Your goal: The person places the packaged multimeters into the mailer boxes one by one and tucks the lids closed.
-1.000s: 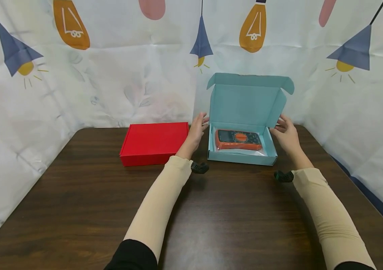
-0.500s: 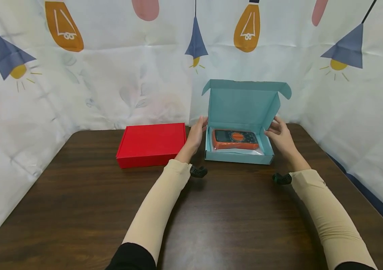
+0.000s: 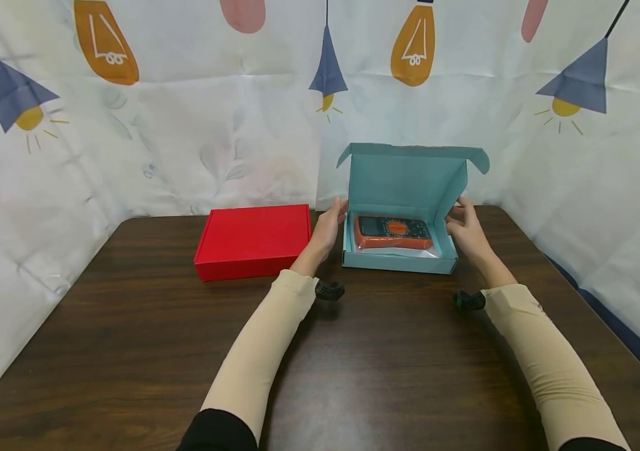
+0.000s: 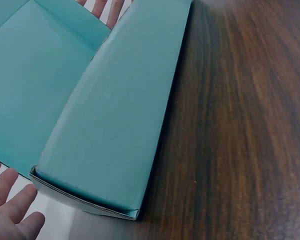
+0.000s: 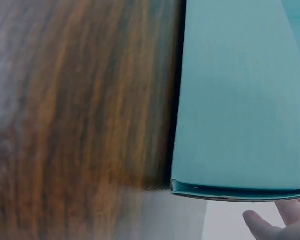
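An open light-blue cardboard box [image 3: 398, 262] stands near the back of the table, its lid [image 3: 407, 172] raised with side flaps spread. Inside lies an orange-and-black multimeter [image 3: 395, 232] in a clear plastic bag. My left hand [image 3: 326, 230] is at the box's left side, fingers fairly straight and reaching toward the lid's edge. On the right side, my right hand [image 3: 469, 233] has its fingertips partly hidden behind the lid's side panel. In the left wrist view, fingers [image 4: 20, 202] show at the box's corner; in the right wrist view, a thumb [image 5: 260, 225] shows beside it.
A closed red box [image 3: 254, 238] lies on the brown wooden table [image 3: 353, 357], left of my left hand. Behind the table hangs a white cloth [image 3: 184, 125] printed with lamps and bulbs. Dark wrist-camera mounts [image 3: 330, 290] sit on both sleeves.
The lid's top edge has tipped down and forward, with both hands staying at its sides. My right hand has shifted slightly along the lid's edge. The head view has turned a little.
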Demonstrator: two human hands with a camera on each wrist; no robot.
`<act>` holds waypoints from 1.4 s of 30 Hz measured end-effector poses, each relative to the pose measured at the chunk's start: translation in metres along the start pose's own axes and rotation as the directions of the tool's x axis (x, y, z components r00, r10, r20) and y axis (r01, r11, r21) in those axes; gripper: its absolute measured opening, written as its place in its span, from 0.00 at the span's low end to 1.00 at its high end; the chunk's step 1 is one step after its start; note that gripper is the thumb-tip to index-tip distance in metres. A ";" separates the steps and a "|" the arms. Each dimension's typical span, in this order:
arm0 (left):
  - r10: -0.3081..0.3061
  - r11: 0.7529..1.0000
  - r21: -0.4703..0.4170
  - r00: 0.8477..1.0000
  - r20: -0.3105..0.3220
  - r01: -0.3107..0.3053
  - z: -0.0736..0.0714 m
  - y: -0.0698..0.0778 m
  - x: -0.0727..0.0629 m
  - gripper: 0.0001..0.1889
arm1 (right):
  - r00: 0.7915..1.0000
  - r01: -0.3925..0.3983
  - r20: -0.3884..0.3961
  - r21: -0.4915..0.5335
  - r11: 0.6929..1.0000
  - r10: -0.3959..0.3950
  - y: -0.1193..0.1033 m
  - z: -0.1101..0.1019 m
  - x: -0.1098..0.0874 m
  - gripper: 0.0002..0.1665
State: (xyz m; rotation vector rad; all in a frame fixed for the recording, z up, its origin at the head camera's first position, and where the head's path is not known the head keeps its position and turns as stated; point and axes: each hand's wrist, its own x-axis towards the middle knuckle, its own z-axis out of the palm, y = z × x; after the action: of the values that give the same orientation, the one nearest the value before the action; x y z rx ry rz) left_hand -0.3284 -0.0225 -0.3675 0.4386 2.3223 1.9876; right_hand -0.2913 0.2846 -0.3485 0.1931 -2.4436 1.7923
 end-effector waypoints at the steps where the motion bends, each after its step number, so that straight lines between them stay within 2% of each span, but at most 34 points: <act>1: -0.002 1.000 0.006 1.000 -0.002 0.002 0.000 0.000 -0.001 0.34 | 1.000 0.003 0.005 -0.004 1.000 -0.003 0.005 -0.001 0.002 0.50; 6: -0.007 1.000 -0.002 1.000 -0.014 0.007 0.001 -0.001 -0.004 0.34 | 0.999 0.031 0.024 -0.022 0.999 -0.031 0.020 -0.004 0.008 0.50; 18: 0.004 1.000 -0.017 0.999 -0.035 -0.004 0.006 -0.009 -0.013 0.33 | 0.997 0.052 0.050 0.015 0.999 -0.052 0.030 -0.009 0.009 0.46; 30: -0.043 0.996 -0.083 0.998 -0.052 0.038 0.006 -0.012 -0.016 0.32 | 0.995 0.026 0.097 -0.088 0.996 -0.017 0.028 -0.018 0.003 0.46; 39: -0.043 0.993 -0.113 0.999 -0.014 0.041 0.005 -0.012 -0.019 0.33 | 0.989 -0.035 0.139 -0.142 0.989 0.055 0.024 -0.023 -0.003 0.45; 42: -0.035 0.993 -0.117 0.999 -0.007 0.034 0.005 -0.010 -0.020 0.32 | 0.988 -0.022 0.147 -0.142 0.990 0.043 0.019 -0.027 -0.007 0.46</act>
State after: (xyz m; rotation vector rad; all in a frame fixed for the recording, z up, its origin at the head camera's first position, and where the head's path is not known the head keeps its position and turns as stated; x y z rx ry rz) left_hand -0.3102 -0.0242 -0.3809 0.3806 2.1882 2.0990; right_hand -0.2871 0.3162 -0.3599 0.2871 -2.6794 1.6666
